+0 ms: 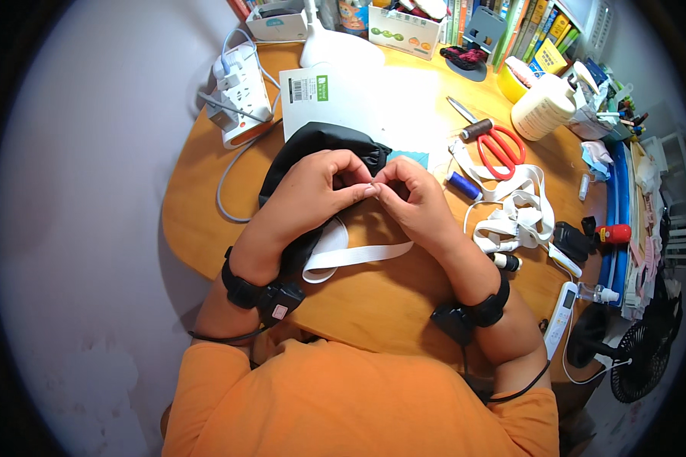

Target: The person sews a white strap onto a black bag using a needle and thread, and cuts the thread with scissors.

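Above the middle of the wooden table (358, 305), my left hand (316, 186) and my right hand (415, 198) meet fingertip to fingertip. Both are pinched closed; what lies between the fingers is too small to make out. Black fabric (312, 141) is bunched under and behind my left hand. From beneath it comes a looped white flat band (358, 255), reaching below my right hand. A teal patch (411, 158) shows just behind the right hand. To the right lie a blue thread spool (463, 186), a dark brown spool (477, 129) and red-handled scissors (501, 152).
More white band (537, 190) lies tangled at the right, near a black spool (507, 262). A power strip (244, 91) with cables stands far left. At the back are a white lamp base (343, 49) and boxes; a cream bottle (541, 110) stands far right.
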`<control>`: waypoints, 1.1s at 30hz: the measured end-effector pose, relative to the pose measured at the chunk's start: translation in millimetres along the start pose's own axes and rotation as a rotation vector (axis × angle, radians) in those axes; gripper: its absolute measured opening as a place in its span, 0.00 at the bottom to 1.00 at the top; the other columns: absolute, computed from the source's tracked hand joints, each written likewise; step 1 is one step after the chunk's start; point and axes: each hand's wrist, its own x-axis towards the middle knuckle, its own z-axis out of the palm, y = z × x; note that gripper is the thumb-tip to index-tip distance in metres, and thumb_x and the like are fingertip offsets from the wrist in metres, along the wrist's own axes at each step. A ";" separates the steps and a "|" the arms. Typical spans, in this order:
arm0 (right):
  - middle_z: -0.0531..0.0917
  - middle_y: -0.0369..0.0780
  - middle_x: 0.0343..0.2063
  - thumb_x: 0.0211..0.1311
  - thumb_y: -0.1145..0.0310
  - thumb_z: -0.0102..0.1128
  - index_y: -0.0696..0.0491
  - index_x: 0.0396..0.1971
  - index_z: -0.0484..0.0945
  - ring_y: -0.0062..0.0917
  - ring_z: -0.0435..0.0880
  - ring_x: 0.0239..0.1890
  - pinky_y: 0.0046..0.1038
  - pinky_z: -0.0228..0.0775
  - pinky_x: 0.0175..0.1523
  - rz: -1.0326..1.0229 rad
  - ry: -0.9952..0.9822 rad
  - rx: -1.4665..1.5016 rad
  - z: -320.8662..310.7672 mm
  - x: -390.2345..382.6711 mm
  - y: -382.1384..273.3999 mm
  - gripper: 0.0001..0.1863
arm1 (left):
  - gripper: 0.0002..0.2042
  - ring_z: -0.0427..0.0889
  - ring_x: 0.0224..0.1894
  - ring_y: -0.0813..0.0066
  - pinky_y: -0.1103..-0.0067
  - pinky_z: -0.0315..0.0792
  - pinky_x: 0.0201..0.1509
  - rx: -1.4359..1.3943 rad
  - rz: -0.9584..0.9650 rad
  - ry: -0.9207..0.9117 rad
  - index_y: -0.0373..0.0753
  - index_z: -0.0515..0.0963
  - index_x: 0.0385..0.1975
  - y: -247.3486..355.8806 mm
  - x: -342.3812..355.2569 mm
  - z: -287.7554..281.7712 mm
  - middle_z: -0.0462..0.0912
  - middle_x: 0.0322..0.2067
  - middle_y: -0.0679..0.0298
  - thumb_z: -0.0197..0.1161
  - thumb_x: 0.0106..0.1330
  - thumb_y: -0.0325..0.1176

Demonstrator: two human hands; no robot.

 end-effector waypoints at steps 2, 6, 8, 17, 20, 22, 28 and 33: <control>0.76 0.39 0.26 0.59 0.73 0.64 0.58 0.29 0.76 0.24 0.75 0.28 0.24 0.68 0.33 0.005 0.001 0.012 1.3 1.2 2.6 0.06 | 0.07 0.76 0.32 0.85 0.85 0.72 0.37 0.004 -0.014 0.011 0.34 0.79 0.33 0.4 -0.9 -0.5 0.81 0.29 0.69 0.69 0.62 0.29; 0.77 0.41 0.26 0.58 0.73 0.64 0.58 0.29 0.76 0.29 0.77 0.28 0.27 0.69 0.35 -0.014 0.010 -0.022 3.2 1.0 0.2 0.06 | 0.05 0.77 0.32 0.84 0.84 0.72 0.38 0.106 0.061 0.102 0.33 0.80 0.33 -10.0 -2.2 2.2 0.82 0.29 0.68 0.68 0.62 0.28; 0.77 0.42 0.27 0.58 0.73 0.64 0.58 0.29 0.76 0.30 0.78 0.29 0.28 0.69 0.35 -0.005 0.009 -0.022 0.5 -0.1 -0.9 0.06 | 0.05 0.77 0.31 0.81 0.82 0.71 0.37 0.151 0.083 0.107 0.33 0.80 0.32 -7.1 -2.6 2.9 0.81 0.28 0.66 0.67 0.61 0.28; 0.77 0.40 0.27 0.59 0.74 0.62 0.59 0.30 0.76 0.26 0.78 0.31 0.25 0.70 0.38 0.016 0.001 0.077 1.7 0.8 0.8 0.05 | 0.03 0.75 0.39 0.83 0.84 0.71 0.47 -0.031 0.172 0.035 0.35 0.76 0.34 -18.4 -5.4 -0.1 0.80 0.37 0.66 0.63 0.62 0.23; 0.77 0.41 0.28 0.58 0.74 0.62 0.58 0.30 0.76 0.26 0.77 0.33 0.25 0.70 0.40 0.033 0.006 0.174 0.4 -0.5 -0.3 0.05 | 0.03 0.75 0.40 0.84 0.84 0.71 0.47 -0.085 0.173 0.013 0.36 0.75 0.34 -17.4 -4.9 2.1 0.79 0.38 0.66 0.62 0.64 0.23; 0.77 0.41 0.30 0.57 0.75 0.62 0.58 0.29 0.76 0.27 0.77 0.34 0.25 0.70 0.41 -0.025 0.028 0.162 -0.5 0.1 -1.6 0.05 | 0.03 0.74 0.40 0.85 0.84 0.71 0.47 -0.102 0.163 -0.007 0.36 0.75 0.34 -19.6 -3.2 1.9 0.79 0.38 0.66 0.62 0.65 0.23; 0.75 0.41 0.33 0.55 0.77 0.63 0.57 0.30 0.75 0.30 0.77 0.36 0.28 0.71 0.42 -0.137 0.069 0.100 -1.4 -3.1 -12.9 0.05 | 0.05 0.76 0.40 0.86 0.85 0.72 0.47 -0.362 0.048 -0.075 0.38 0.74 0.35 -28.5 -1.8 -2.4 0.80 0.38 0.67 0.65 0.67 0.25; 0.75 0.42 0.34 0.52 0.76 0.64 0.56 0.30 0.75 0.37 0.77 0.38 0.32 0.71 0.41 -0.236 0.058 -0.037 -5.7 -3.8 -14.0 0.06 | 0.06 0.79 0.38 0.86 0.86 0.73 0.45 -0.398 -0.042 -0.078 0.37 0.76 0.35 -22.3 -0.7 -4.5 0.82 0.36 0.69 0.68 0.64 0.25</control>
